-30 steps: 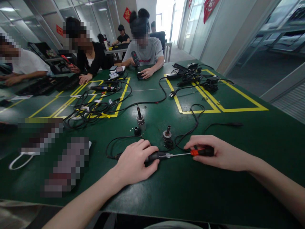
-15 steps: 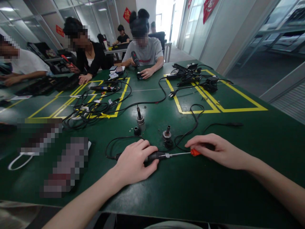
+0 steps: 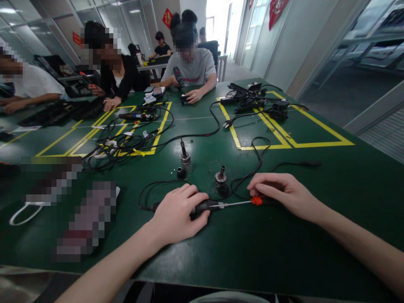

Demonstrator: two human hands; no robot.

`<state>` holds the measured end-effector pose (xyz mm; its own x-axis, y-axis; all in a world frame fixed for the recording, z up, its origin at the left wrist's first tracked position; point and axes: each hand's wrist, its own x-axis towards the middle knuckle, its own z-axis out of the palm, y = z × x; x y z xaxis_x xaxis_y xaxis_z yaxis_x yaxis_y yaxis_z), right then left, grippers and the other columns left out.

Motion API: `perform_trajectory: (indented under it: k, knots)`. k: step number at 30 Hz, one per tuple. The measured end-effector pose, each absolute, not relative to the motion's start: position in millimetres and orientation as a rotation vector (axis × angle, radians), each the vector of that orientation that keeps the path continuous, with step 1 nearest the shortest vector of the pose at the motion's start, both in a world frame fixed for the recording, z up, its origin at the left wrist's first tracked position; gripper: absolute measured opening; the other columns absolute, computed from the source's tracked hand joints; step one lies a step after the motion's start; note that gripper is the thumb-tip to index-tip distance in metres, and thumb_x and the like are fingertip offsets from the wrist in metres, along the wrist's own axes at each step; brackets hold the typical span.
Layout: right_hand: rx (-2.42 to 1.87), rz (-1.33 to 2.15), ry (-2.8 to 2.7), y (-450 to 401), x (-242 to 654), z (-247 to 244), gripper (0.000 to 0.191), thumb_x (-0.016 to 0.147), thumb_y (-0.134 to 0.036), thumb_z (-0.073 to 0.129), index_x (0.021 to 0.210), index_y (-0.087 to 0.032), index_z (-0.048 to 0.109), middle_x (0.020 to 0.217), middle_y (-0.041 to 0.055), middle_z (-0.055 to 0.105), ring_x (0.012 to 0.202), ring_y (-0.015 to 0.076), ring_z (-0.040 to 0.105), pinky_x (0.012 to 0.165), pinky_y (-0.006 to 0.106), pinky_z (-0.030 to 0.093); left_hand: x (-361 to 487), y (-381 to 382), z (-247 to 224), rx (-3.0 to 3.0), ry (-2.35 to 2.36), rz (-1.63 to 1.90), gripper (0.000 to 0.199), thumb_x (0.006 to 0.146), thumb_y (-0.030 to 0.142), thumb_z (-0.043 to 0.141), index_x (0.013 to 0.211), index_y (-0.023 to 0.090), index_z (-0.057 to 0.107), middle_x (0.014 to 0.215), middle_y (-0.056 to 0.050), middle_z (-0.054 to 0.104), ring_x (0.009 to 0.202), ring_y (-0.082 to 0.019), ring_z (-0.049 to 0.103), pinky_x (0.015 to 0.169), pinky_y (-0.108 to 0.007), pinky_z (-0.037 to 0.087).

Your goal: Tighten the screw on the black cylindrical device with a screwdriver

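Note:
My left hand point(image 3: 181, 211) is wrapped over a black corded hand tool point(image 3: 206, 206) lying on the green table. A metal piece shows at the tool's right end, and its back part is hidden under my palm. In my right hand point(image 3: 284, 193), the fingers curl round the orange and black handle of a screwdriver point(image 3: 257, 201). Its thin shaft points left, and the tip meets the tool's metal end. Beyond my left hand, a metal cylindrical part with a thin shaft point(image 3: 185, 158) stands upright. A shorter metal part point(image 3: 221, 176) sits between my hands, beside a black ring point(image 3: 222, 190).
Tangled black cables point(image 3: 126, 136) lie at the left, within yellow tape point(image 3: 162, 126). Black tools and plugs point(image 3: 252, 99) are piled at the back right. Two blurred-out items point(image 3: 86, 219) rest at the left. Several people sit around; one person across point(image 3: 189, 63) holds a power tool.
My right hand has shifted slightly upward, showing more of the screwdriver's handle. My left hand and the black tool have barely moved.

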<state>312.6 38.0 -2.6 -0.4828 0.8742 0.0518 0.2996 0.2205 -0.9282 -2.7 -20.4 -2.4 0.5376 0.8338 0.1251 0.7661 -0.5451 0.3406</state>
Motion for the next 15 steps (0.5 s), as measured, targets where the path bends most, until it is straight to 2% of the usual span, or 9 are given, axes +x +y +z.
perform_trajectory:
  k: [4, 8, 11, 15]
  knots:
    - [-1.164, 1.235, -1.821, 36.3, 309.7, -10.0, 0.066, 0.093, -0.084, 0.066, 0.093, -0.020, 0.084, 0.079, 0.0069, 0.073, 0.072, 0.0227, 0.073, 0.062, 0.032, 0.061, -3.1, -20.6, -2.6, 2.531, 1.348, 0.398, 0.026, 0.100, 0.033, 0.065, 0.120, 0.021, 0.076, 0.103, -0.005, 0.073, 0.096, -0.024, 0.069, 0.082, -0.037, 0.058]
    - [-1.259, 1.286, -1.848, 33.5, 307.5, -9.5, 0.072, 0.098, -0.086, 0.055, 0.098, -0.018, 0.080, 0.075, 0.0047, 0.069, 0.051, 0.0157, 0.063, 0.043, 0.027, 0.050, -2.3, -20.1, -0.9, 2.528, 1.349, 0.397, 0.026, 0.099, 0.032, 0.065, 0.120, 0.021, 0.077, 0.104, -0.005, 0.073, 0.096, -0.024, 0.069, 0.082, -0.037, 0.059]
    - [-1.270, 1.277, -1.885, 33.0, 307.3, -8.2, 0.069, 0.101, -0.082, 0.053, 0.101, -0.019, 0.079, 0.076, 0.0042, 0.068, 0.052, 0.0156, 0.060, 0.042, 0.026, 0.049, -1.8, -19.9, 0.5, 2.527, 1.345, 0.395, 0.026, 0.099, 0.032, 0.065, 0.120, 0.021, 0.077, 0.104, -0.005, 0.073, 0.095, -0.024, 0.069, 0.082, -0.038, 0.058]
    - [-1.198, 1.187, -1.918, 34.6, 308.8, -12.2, 0.071, 0.101, -0.084, 0.050, 0.096, -0.021, 0.082, 0.074, 0.0045, 0.067, 0.060, 0.0187, 0.062, 0.048, 0.028, 0.053, -2.3, -20.3, 0.1, 2.533, 1.346, 0.397, 0.026, 0.099, 0.032, 0.065, 0.120, 0.021, 0.077, 0.104, -0.005, 0.074, 0.095, -0.025, 0.069, 0.082, -0.038, 0.059]
